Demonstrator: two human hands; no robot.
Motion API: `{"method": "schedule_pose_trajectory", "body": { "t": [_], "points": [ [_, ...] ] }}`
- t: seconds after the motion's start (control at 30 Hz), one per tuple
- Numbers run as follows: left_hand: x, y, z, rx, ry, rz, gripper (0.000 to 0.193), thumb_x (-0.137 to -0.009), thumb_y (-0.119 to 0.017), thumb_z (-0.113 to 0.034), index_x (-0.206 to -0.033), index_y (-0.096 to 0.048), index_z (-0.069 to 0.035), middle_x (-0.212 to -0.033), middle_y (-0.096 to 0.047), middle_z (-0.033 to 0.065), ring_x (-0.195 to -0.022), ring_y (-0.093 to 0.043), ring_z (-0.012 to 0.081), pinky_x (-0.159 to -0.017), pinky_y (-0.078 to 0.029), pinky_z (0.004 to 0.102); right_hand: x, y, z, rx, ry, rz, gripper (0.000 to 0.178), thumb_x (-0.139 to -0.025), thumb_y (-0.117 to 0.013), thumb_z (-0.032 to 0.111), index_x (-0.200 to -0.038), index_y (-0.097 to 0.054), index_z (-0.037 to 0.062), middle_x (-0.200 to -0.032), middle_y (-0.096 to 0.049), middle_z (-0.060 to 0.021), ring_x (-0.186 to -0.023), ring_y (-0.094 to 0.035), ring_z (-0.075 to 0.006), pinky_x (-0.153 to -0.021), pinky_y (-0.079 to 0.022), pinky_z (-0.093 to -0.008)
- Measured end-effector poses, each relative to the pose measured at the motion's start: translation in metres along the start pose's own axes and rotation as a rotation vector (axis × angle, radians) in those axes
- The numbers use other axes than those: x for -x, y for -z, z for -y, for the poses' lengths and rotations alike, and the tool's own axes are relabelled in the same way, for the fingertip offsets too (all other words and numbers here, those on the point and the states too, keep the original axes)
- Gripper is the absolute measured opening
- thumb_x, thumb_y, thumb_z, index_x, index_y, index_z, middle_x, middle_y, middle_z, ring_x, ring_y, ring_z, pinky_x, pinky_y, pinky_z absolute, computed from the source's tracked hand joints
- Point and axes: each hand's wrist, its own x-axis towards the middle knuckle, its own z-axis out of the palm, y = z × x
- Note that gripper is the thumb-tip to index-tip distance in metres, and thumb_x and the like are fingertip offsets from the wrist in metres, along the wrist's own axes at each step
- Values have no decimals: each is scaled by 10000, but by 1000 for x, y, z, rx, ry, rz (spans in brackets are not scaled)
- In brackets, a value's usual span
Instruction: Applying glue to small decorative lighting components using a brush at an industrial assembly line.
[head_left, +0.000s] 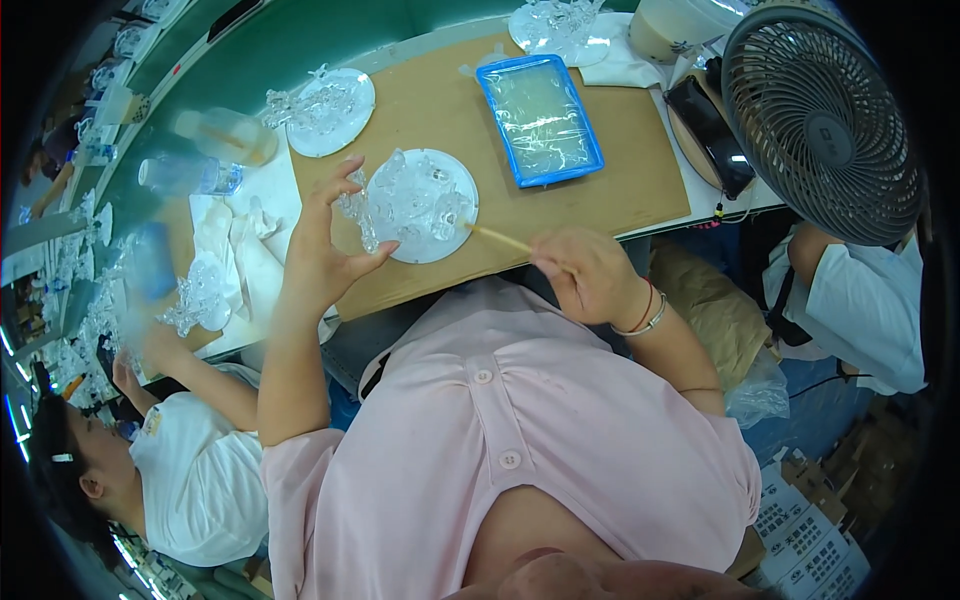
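Note:
My left hand (325,240) grips a clear, knobbly ornament-like piece (362,212) between thumb and fingers, at the left rim of a white round plate (420,252). Several clear pieces (415,200) lie heaped on that plate; their exact kind is too small to tell. In my right hand (590,272) a thin yellowish stick (502,238) is pinched. Its far tip reaches the plate's right edge, close to the clear pieces. Whether the tip touches one of them I cannot tell.
Brown cardboard (640,140) covers the table. A blue-rimmed tray (541,120) lies beyond the plate, and another plate of clear pieces (335,110) stands at the back left. A black fan (825,130) is at the right. A co-worker in a white shirt (200,480) sits at my left.

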Motion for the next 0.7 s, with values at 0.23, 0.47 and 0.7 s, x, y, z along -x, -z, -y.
{"method": "schedule_pose_trajectory", "body": {
  "t": [0.23,0.47,0.7],
  "points": [
    [4,-10,-10,-82,-11,-117,720,-583,-867,-82,-1172,-453,-95,-1298,-522,146,-1193,-510,324,-980,-430,404,-7,1,-3,97,-37,3,91,-855,-589,-20,-938,-561,5,-850,-644,-147,-728,-649,-293,-654,-516,-340],
    [8,-26,-12,-165,-3,-210,724,-561,-881,-129,-1156,-470,-87,-1246,-538,135,-1154,-503,321,-966,-402,406,-8,3,-2,92,-86,10,59,-875,-574,-6,-929,-554,6,-807,-644,-135,-697,-652,-294,-620,-518,-326],
    [10,-32,-16,-195,11,-280,730,-542,-885,-142,-1144,-477,-80,-1224,-539,136,-1124,-503,325,-939,-409,409,2,-2,13,12,33,58,103,-842,-575,-38,-938,-552,-8,-821,-644,-138,-703,-653,-297,-625,-528,-344]
  ]
}}
